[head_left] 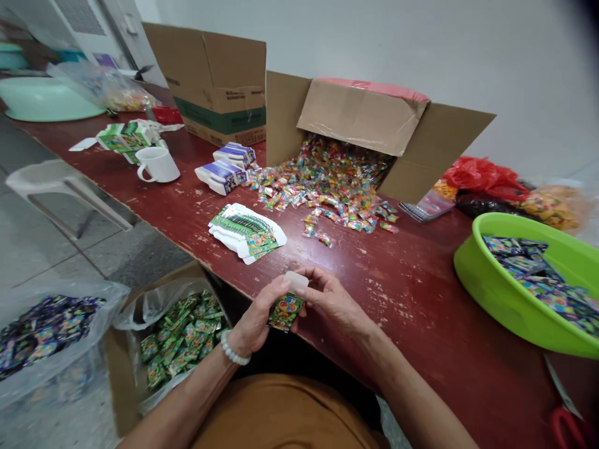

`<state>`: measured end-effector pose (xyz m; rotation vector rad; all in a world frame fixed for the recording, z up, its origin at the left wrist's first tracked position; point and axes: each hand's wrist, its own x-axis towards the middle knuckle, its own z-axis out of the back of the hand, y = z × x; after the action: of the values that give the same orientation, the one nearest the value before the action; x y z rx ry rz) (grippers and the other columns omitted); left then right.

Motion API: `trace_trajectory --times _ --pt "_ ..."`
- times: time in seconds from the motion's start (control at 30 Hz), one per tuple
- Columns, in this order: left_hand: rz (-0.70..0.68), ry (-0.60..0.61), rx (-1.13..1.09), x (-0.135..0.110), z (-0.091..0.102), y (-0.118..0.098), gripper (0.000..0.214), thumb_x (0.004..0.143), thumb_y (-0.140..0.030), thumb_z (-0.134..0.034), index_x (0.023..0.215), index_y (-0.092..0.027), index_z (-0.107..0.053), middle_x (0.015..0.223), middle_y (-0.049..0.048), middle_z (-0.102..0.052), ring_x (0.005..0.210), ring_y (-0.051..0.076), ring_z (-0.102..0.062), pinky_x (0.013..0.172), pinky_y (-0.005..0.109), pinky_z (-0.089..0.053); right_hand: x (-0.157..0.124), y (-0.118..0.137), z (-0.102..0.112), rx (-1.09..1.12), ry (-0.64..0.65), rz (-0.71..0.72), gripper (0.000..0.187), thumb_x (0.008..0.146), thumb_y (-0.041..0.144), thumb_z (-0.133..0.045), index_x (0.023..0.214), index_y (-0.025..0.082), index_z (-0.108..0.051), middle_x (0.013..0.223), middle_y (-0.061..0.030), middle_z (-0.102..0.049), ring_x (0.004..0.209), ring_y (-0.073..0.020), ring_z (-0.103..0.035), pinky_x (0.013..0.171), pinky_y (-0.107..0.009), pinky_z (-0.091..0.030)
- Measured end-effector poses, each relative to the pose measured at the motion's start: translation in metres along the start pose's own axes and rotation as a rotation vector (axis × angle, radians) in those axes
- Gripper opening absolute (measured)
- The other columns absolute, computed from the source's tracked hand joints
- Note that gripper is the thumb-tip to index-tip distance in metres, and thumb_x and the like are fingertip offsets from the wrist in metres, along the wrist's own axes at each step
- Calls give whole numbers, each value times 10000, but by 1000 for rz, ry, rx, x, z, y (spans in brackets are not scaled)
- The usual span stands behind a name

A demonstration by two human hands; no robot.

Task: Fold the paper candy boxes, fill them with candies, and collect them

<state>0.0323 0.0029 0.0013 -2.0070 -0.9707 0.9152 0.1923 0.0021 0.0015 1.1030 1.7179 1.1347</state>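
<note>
Both my hands hold one small green printed candy box (285, 310) at the table's front edge, its white flap standing up. My left hand (256, 315), with a pale bead bracelet on the wrist, grips the box's left side. On the flap and right side are the fingers of my right hand (333, 299), closed on it. Just beyond lies a fanned stack of flat green boxes (248, 232). Small wrapped candies (322, 199) spill from a tipped cardboard box (360, 115) behind it.
A lime-green basin (472, 265) of dark packets stands right, with red-handled scissors (568, 399) near it. A white mug (159, 164) and purple boxes (222, 174) sit left. Below the table are a carton (119, 374) of green packets and a bag (105, 305) of purple ones.
</note>
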Motion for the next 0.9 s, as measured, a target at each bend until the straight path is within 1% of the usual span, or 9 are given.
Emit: trace_trajectory --times 0.1,0.2,0.27,0.4,0.5,0.57,0.7,0.77,0.9 --pt "-37 -13 68 0 3 2 304 858 -429 -585 977 -152 -629 683 47 -661 542 156 -585 449 238 -490 0 -5 -6 -22 -32 47 293 764 453 -751 893 220 -631 635 34 -610 465 -125 -562 463 -250 -474" --pt "-36 4 45 0 5 0 216 848 -370 -600 908 -163 -621 685 34 -657 551 150 -590 466 233 -492 -2 -8 -9 -236 -186 255 217 816 422 -710 796 208 -678 770 -14 -661 589 -141 -617 536 -258 -504" --pt "16 23 -26 0 5 -3 204 849 -362 -605 902 -165 -619 699 36 -667 556 152 -601 489 245 -506 -4 -7 -8 -397 -231 380 174 855 384 -679 821 218 -714 830 -28 -682 657 -148 -641 605 -263 -519" --pt "122 41 -150 -1 4 -6 268 862 -386 -576 945 -140 -645 701 69 -693 557 185 -632 495 288 -531 -7 -4 -5 -472 -152 360 213 897 416 -622 899 224 -713 793 -17 -695 489 -115 -596 490 -246 -479" --pt "168 60 -228 -1 4 -7 284 867 -373 -531 955 -133 -655 656 72 -689 537 211 -646 482 316 -536 -10 1 -3 -474 -124 349 216 920 400 -590 901 214 -698 797 -25 -716 497 -123 -612 518 -257 -498" --pt "198 56 -270 -2 4 -8 275 871 -361 -512 935 -134 -652 617 64 -676 504 215 -642 454 319 -531 -12 4 -3 -548 -88 411 190 932 357 -577 913 214 -700 867 -48 -737 580 -139 -652 601 -277 -529" --pt "197 -11 -322 -3 4 -8 214 878 -282 -516 979 -140 -641 646 49 -684 507 208 -654 433 304 -531 -13 8 -3 -707 -22 631 159 923 280 -580 905 207 -721 978 -87 -751 876 -194 -698 815 -329 -536" --pt "185 -16 -312 -4 3 -7 257 902 -311 -502 1044 -141 -633 684 53 -695 492 199 -645 429 305 -528 -12 7 -3 -696 -43 606 150 908 255 -592 870 192 -722 932 -83 -754 832 -183 -697 791 -314 -538" --pt "116 -50 -198 -5 -2 -5 435 928 -481 -469 1153 -141 -620 718 59 -701 478 178 -626 437 280 -512 -7 3 -3 -599 -127 323 117 839 278 -675 830 168 -715 806 -47 -731 569 -120 -628 560 -237 -513"
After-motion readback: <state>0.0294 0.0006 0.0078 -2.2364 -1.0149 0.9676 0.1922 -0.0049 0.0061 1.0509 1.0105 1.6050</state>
